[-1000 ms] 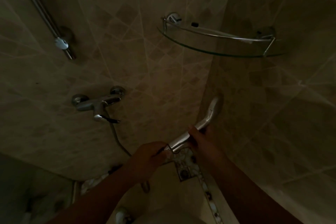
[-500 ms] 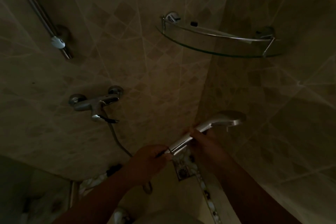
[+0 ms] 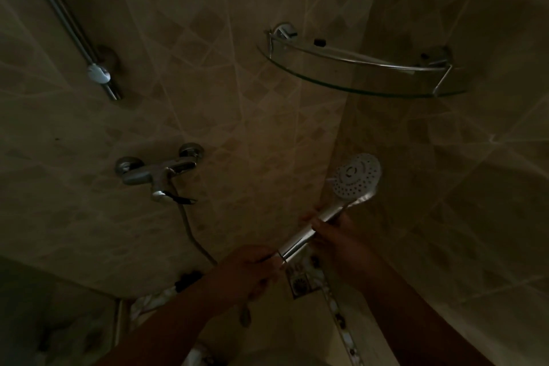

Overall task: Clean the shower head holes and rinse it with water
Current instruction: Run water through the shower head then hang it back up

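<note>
1 head view looks down, close above both hands, facing the tiled corner (image 3: 341,128).

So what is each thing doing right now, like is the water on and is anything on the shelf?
shower head: held up, holes facing the camera, no water coming out
left hand: closed at the handle's bottom end
right hand: gripping the handle
tap: no water seen running
hose: hanging from the tap
glass shelf: nothing seen on it
wall rail: no shower head on it

I'm gripping a shower head (image 3: 355,180) with a glossy chrome handle and matt white dotted face, beside smooth glazed tiles (image 3: 237,116).
</note>
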